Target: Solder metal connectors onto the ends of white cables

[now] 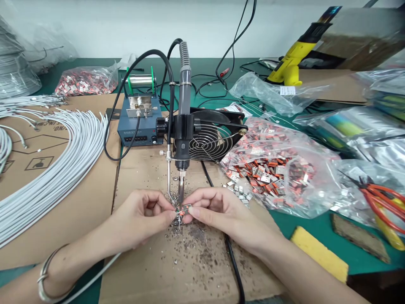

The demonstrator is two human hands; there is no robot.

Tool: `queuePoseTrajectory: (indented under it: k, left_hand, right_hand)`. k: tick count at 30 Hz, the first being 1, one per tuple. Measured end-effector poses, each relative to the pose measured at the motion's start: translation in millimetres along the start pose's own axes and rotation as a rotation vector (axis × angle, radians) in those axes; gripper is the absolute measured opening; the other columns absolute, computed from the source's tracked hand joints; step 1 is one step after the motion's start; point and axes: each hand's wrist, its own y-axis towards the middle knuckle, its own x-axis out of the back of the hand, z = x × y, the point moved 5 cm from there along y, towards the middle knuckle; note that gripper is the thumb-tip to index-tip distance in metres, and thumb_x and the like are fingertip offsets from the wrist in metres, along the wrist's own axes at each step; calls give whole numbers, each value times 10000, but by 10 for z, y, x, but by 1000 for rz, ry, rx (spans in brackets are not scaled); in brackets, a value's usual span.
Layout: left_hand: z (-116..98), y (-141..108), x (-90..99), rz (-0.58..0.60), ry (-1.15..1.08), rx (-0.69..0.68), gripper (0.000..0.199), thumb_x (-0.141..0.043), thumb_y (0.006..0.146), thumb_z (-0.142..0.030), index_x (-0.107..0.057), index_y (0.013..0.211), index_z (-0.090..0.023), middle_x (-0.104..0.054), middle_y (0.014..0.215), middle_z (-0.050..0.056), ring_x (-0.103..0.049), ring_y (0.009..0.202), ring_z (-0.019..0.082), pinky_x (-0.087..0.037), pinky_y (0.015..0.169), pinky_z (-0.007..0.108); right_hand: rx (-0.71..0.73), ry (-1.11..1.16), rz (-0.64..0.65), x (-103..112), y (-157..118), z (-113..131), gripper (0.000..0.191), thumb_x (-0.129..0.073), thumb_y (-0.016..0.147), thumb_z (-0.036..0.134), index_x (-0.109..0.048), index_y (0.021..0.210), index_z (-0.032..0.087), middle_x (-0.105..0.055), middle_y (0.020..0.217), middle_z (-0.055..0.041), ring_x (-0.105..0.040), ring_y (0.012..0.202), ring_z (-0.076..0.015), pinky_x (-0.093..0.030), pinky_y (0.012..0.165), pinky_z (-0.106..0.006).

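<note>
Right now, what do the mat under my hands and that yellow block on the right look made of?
Mat: corrugated cardboard, it seems; matte brown, speckled with dark flecks. Yellow block: probably sponge or foam; dull, porous-looking surface, soft edges.

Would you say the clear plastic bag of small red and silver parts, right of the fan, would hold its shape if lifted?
Probably not: the clear plastic bag of small red and silver parts looks thin and crumpled, so likely floppy. It seems heaped full, so perhaps heavy. Loose pieces beside it suggest spilling.
</note>
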Motion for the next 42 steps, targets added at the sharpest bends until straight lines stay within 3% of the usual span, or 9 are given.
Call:
queuePoseTrajectory:
  k: [10, 22, 42]
  left_hand:
    - [-11, 1, -10, -29, 70, 72, 204, -580, 761, -314, -531, 713, -122, -378, 430, -96, -299, 286, 7, -223, 266, 103]
    - [-8, 4, -4, -46, 129, 10, 191, -560, 774, -310, -522, 740, -126, -379, 454, -100, -309, 283, 10, -228, 252, 117]
    - [21, -17, 4, 28, -7, 49, 273, -599, 762, -381, -537, 763, -115, -375, 467, -87, -272, 317, 2, -193, 284, 107]
  right_hand:
    - [-17, -65, -55, -9, 9, 13, 244, -694, 663, 287, -625, 810, 106, -679, 713, -52, -592, 620, -45, -413, 562, -116]
    - [33, -143, -67, -17, 16, 10, 234, -660, 698, 291, -613, 823, 99, -670, 738, -53, -562, 620, -44, -391, 557, -130]
    - [-65, 58, 9, -10, 11, -2, 329, -728, 645, 355, -621, 828, 103, -680, 711, -44, -605, 639, -39, -415, 614, -124]
